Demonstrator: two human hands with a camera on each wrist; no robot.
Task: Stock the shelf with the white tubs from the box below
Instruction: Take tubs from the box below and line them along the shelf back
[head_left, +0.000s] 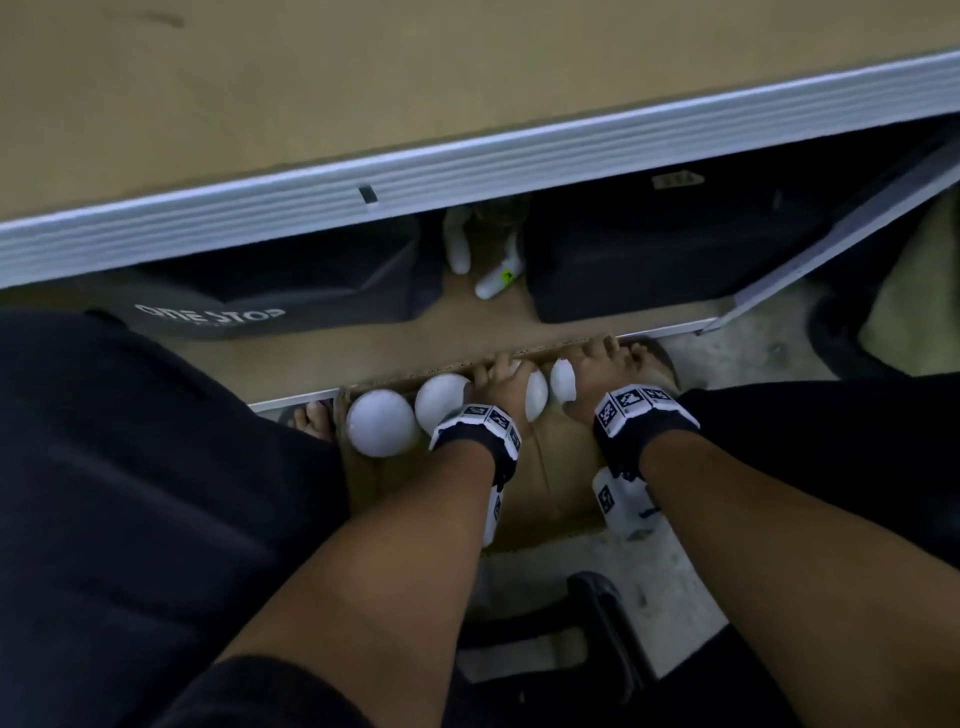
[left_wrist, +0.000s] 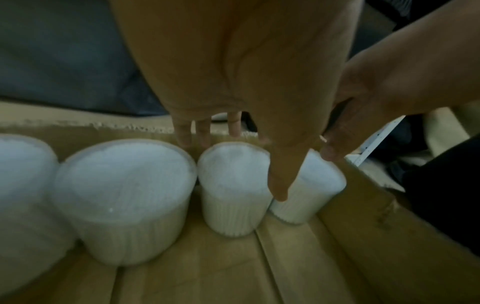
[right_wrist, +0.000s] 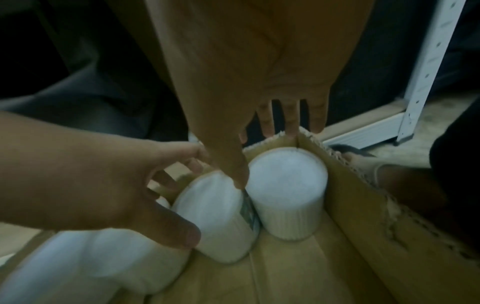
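Both hands reach down into the box (left_wrist: 337, 236), the left hand (head_left: 501, 387) spread over the third upright tub (left_wrist: 233, 185), the right hand (head_left: 592, 374) spread over the corner tub (right_wrist: 288, 191) (fingers straddling, neither visibly gripping yet), shelf (head_left: 467, 171) above

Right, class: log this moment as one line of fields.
phase: reaching into cardboard box | left hand: closing on third tub | right hand: closing on corner tub | shelf: unstocked here

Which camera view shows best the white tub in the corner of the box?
The right wrist view: the corner tub stands whole, top and side visible. The left wrist view hides part behind the thumb; the head view shows only a sliver beside the right hand.
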